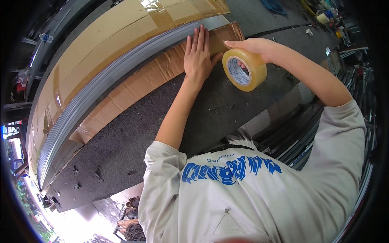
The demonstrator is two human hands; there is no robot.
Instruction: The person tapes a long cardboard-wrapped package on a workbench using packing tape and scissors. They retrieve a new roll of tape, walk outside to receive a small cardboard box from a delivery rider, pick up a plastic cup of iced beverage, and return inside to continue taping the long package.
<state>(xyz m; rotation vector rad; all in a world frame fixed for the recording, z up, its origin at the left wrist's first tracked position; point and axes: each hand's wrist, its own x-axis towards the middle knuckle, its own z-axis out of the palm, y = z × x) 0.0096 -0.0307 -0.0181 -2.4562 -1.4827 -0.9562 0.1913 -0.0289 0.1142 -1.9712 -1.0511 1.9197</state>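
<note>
My left hand (197,56) lies flat with its fingers stretched out, pressing on a long bundle of grey strips (117,69) and on the cardboard flap (137,87) along its near side. In my right hand (259,47) is a large roll of yellowish clear packing tape (254,77), gripped by its rim with fingertips showing through the core. The roll is held just right of the flap's end. A wide cardboard sheet (97,52) with strips of tape on it stands along the bundle's far side.
The bundle rests on a dark, worn work table (133,141) with scattered scraps. Metal racks (36,60) stand at the left, and long dark bars (300,141) lie beside me at the right. Bottles and small items (328,16) sit at the far right.
</note>
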